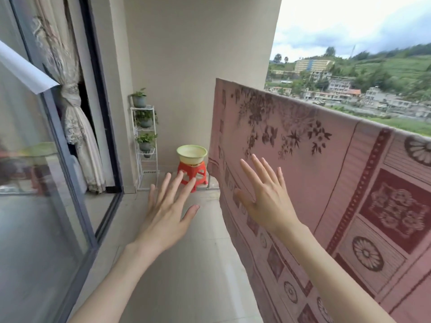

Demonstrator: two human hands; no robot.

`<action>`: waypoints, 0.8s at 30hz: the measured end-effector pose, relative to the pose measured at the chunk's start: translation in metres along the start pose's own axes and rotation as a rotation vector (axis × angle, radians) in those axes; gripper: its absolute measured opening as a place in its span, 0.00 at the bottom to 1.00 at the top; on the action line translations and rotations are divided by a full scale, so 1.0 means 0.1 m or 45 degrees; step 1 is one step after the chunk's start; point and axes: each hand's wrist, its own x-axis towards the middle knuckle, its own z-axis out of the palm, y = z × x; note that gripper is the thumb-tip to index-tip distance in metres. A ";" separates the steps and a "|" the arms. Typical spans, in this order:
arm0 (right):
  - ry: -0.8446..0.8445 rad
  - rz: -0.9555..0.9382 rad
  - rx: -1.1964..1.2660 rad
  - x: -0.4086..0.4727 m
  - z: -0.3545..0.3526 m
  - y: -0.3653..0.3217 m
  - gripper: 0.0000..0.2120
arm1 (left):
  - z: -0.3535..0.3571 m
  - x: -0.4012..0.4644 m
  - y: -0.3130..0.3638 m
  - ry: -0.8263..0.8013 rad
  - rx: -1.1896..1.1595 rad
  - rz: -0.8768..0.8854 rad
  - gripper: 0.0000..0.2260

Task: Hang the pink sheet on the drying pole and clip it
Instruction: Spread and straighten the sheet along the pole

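**Pink sheet draped, both hands spread**

Head view: the pink sheet (326, 171) is seen hung over its support at the right, its patterned face falling toward the balcony floor (186, 264). The right hand (268, 199) is held before the cloth, fingers straight and apart, gripping nothing. The left hand (168, 210) is likewise spread over the floor. A yellow basin (191, 153) is set on a red stool (192, 173).
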 end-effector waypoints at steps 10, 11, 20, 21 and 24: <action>0.051 0.001 -0.029 1.88 1.09 0.35 0.36 | 0.60 1.85 -1.03 0.015 -0.075 0.030 0.36; 0.068 -0.013 -0.047 2.15 1.17 0.40 0.36 | 0.64 2.14 -1.12 0.030 -0.067 0.036 0.36; 0.110 -0.076 -0.115 4.52 1.90 0.74 0.30 | 0.85 4.23 -2.23 0.116 -0.055 0.049 0.42; 0.112 -0.082 -0.119 4.73 2.04 0.76 0.31 | 0.93 4.41 -2.37 0.119 -0.081 0.036 0.42; 0.125 -0.084 -0.133 5.36 2.49 0.85 0.30 | 1.23 4.97 -2.79 0.060 -0.098 0.050 0.42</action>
